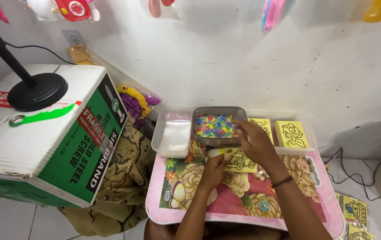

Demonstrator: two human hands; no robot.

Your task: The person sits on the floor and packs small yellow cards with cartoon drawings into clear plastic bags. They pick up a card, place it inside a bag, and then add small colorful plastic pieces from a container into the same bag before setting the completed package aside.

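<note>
My left hand (pixel 215 169) pins the yellow card (pixel 239 161) at frame centre, fingers together; my right hand (pixel 255 140), fingers apart, reaches into the bead tub (pixel 218 126). I judge a careless nudge could tip beads out.

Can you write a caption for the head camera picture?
Right hand reaches into a tub of colourful bits; left hand holds a yellow card.
</note>
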